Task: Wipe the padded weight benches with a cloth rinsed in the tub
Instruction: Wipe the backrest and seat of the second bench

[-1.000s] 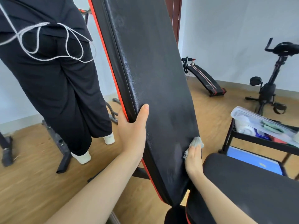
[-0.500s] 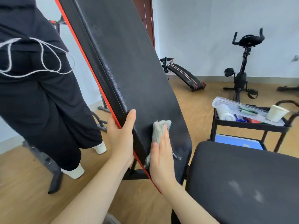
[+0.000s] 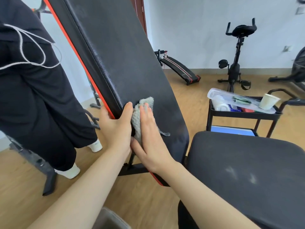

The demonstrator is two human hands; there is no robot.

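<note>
A black padded backrest (image 3: 125, 60) with a red edge stripe leans steeply up through the middle of the view. My left hand (image 3: 115, 128) grips its left edge, thumb on the front face and fingers behind. Flat against the pad just to the right, my right hand (image 3: 151, 138) presses a grey-green cloth (image 3: 140, 111) with straight fingers. The cloth shows above and left of those fingers. The bench's black seat pad (image 3: 247, 171) fills the lower right and bears pale smears. A grey tub rim (image 3: 110, 219) shows at the bottom edge.
A person in black clothes (image 3: 38, 100) stands close on the left, white shoes on the wood floor. A black cart (image 3: 241, 116) with a clear box and a paper cup stands right of the bench. A sit-up bench (image 3: 179, 68) and an exercise bike (image 3: 236, 63) stand by the far wall.
My right hand has slid the cloth from the pad's lower right edge leftward and up, ending next to my left thumb. My left hand has kept its grip on the edge.
</note>
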